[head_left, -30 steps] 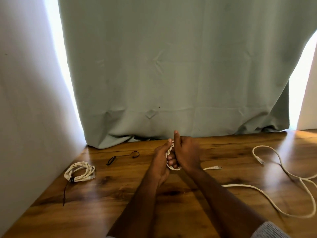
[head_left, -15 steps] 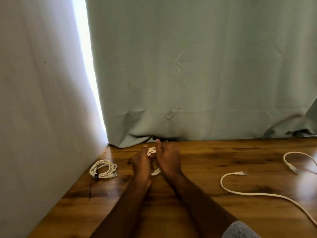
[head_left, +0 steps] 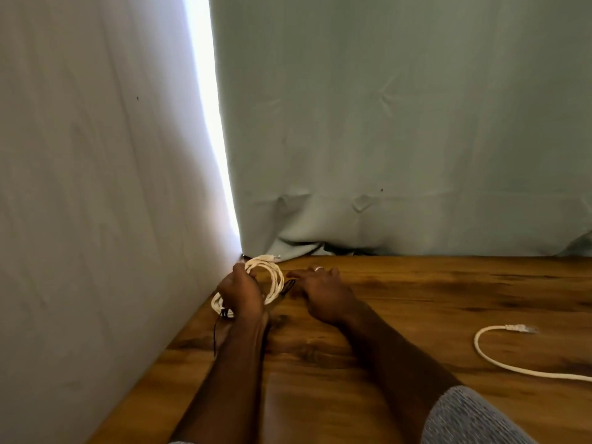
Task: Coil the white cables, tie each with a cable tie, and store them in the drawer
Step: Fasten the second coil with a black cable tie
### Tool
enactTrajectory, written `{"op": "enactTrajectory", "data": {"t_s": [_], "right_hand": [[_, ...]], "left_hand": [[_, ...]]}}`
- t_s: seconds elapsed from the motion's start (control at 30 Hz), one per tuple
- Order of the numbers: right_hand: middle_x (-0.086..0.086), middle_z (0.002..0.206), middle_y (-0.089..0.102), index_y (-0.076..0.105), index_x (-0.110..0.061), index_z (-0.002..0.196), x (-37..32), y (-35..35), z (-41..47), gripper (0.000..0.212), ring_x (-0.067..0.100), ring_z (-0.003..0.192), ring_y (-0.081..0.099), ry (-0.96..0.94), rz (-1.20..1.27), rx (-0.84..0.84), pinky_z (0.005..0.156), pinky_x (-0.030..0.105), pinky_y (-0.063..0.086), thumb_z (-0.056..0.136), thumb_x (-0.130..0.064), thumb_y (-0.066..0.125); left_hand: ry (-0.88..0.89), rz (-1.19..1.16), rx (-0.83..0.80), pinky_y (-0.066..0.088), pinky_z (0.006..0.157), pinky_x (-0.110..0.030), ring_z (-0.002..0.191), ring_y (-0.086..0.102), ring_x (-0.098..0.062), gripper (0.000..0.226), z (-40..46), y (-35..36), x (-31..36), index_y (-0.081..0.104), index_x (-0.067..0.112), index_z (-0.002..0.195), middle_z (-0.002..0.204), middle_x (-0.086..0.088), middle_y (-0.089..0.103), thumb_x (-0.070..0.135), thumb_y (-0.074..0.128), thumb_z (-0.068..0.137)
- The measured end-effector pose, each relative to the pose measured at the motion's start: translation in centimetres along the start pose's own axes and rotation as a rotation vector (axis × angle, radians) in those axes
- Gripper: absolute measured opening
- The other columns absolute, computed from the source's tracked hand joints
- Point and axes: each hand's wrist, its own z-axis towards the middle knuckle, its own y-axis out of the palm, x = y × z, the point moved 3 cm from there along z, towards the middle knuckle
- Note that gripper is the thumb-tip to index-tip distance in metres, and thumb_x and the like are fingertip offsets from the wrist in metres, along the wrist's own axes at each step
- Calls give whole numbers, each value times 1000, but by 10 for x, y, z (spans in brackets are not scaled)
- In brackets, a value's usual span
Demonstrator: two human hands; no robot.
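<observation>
White cable loops (head_left: 272, 277) sit bunched in the left hand (head_left: 240, 293). The fingers of that hand are curled round the coil, and the loops stick out past the knuckles on the far side and toward the right hand (head_left: 320, 291). A small plug end (head_left: 272, 257) pokes out at the top of the coil, just past the left fingertips.

A second bundle of white cable (head_left: 219, 306) peeks out from under the left hand, on the side near the wall (head_left: 96, 187). A thin black tie (head_left: 216, 331) hangs from it and runs back along the wooden table (head_left: 416, 299) beside the left wrist.

The right hand lies just beside the coil. Its fingers are spread and reach toward the loops, low over the table. A tiny black thing (head_left: 290, 285) lies between the right fingertips and the coil. I cannot tell if the fingers are touching it or pinching it.

Well off to the right of the right arm, another white cable (head_left: 487, 357) lies loose on the table. It bends round in a curve, and its plug (head_left: 520, 328) points away from the hands.

Behind both hands hangs a pale green curtain (head_left: 400, 139). Its bottom edge is crumpled on the table. A bright strip of light (head_left: 208, 123) shows between the curtain and the wall. A grey sleeve (head_left: 464, 418) covers the right arm near the elbow.
</observation>
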Motion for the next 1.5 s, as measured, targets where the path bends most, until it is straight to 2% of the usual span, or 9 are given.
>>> {"op": "enactTrajectory", "data": {"t_s": [0.13, 0.3, 0.5, 0.67, 0.9, 1.07, 1.27, 1.4, 1.5], "right_hand": [[-11, 137, 59, 61, -37, 129, -2, -5, -3, 37, 18, 128, 46, -52, -1, 100, 103, 46, 34, 97, -19, 54], [-15, 100, 70, 74, -25, 97, 17, -32, -26, 19, -2, 94, 61, 198, 767, 490, 81, 16, 47, 93, -9, 64], [0, 91, 78, 77, -14, 90, 44, -50, -47, 16, 12, 89, 72, 353, 1219, 610, 74, 23, 56, 86, 0, 70], [0, 90, 78, 74, -11, 91, 55, -61, -69, 15, 6, 85, 72, 365, 1330, 667, 66, 14, 51, 87, 2, 68], [12, 80, 75, 64, -8, 100, 83, -77, -107, 22, 21, 78, 73, 385, 1278, 702, 75, 34, 57, 83, 0, 75], [6, 88, 77, 61, -21, 106, 106, -88, -129, 33, 18, 87, 74, 396, 1160, 721, 82, 37, 58, 82, -6, 78], [9, 86, 77, 59, -16, 107, 115, -90, -132, 32, 24, 86, 74, 377, 1147, 684, 82, 44, 60, 84, -4, 76], [13, 86, 76, 60, -12, 106, 124, -85, -125, 29, 34, 87, 73, 393, 1145, 664, 84, 53, 58, 83, -5, 76], [17, 89, 75, 63, -7, 105, 126, -82, -122, 24, 37, 88, 72, 404, 1168, 639, 83, 51, 58, 84, -3, 76]], "left_hand": [[18, -36, -4, 46, 54, -28, 62, 60, -22, 33, -6, 0, 3, 63, 7, 68, 67, -4, 62, 24, 55, 95], [37, -32, -3, 45, 55, -29, 61, 59, -24, 33, -5, -2, 6, 63, 11, 63, 64, -5, 62, 21, 54, 93], [13, 33, -70, 51, 58, -40, 66, 63, -30, 25, -11, 2, 0, 69, 3, 78, 71, -11, 68, 22, 57, 89], [83, 107, -216, 44, 61, -40, 67, 59, -26, 25, -37, 10, -6, 62, 11, 66, 68, -11, 62, 18, 60, 90], [162, 193, -579, 35, 43, -23, 55, 48, -21, 19, -96, 47, -6, 63, 4, 81, 66, -13, 52, 14, 56, 95], [215, 242, -721, 43, 57, -28, 69, 59, -21, 17, -130, 84, -6, 69, 6, 85, 76, -8, 66, 19, 63, 92], [233, 338, -916, 48, 64, -18, 73, 67, -3, 11, -154, 111, -40, 76, 9, 94, 85, -1, 74, 12, 66, 91], [196, 277, -929, 51, 63, -15, 72, 67, -2, 12, -154, 122, -46, 75, 6, 97, 90, -7, 75, 9, 65, 91], [124, 271, -891, 48, 50, -18, 68, 65, -8, 11, -150, 121, -49, 74, 11, 96, 84, -4, 73, 16, 64, 93]]}}
